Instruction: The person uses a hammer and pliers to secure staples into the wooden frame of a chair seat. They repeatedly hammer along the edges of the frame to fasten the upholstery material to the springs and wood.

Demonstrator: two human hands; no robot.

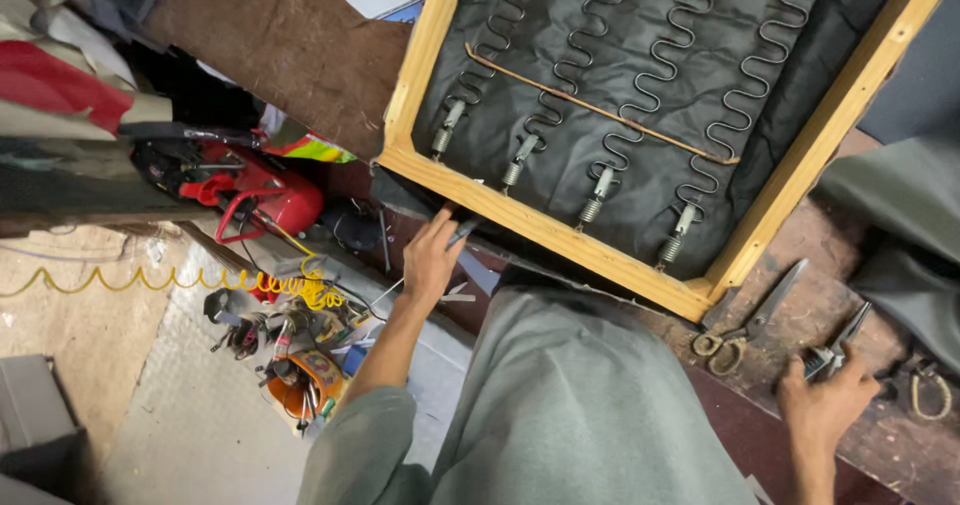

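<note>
The person's grey-green garment (570,405) fills the lower middle of the frame, nearest the camera, its folds hiding the near edge of the counter (800,315). Above it, in the upper right, lies the largest thing: a wooden seat frame (560,227) laid flat on the counter with its underside up, so the black backing cloth (640,65) and the rows of zigzag springs (600,40) face the person. Each spring ends in a short coil near the lower rail, and a thin strip (600,110) crosses them diagonally, seemingly to tie them together.

At the left of the frame, down on the floor, stands a red air compressor (260,190), with a yellow coiled hose (180,280) trailing from it; it probably sits there to stay within reach of the counter. Below it is a cluster of small tools and an orange container (305,380); a bright multicoloured packet (315,150) shows just above the compressor, too small to read.

The left hand (432,257) reaches to the frame's lower left edge, fingers curled on a dark slim tool (465,230) pressed under the rail. The right hand (825,405), at the lower right, closes around grey pliers (838,350) resting on the counter. Just left of them lie scissors (745,320), untouched, handles toward the person.
</note>
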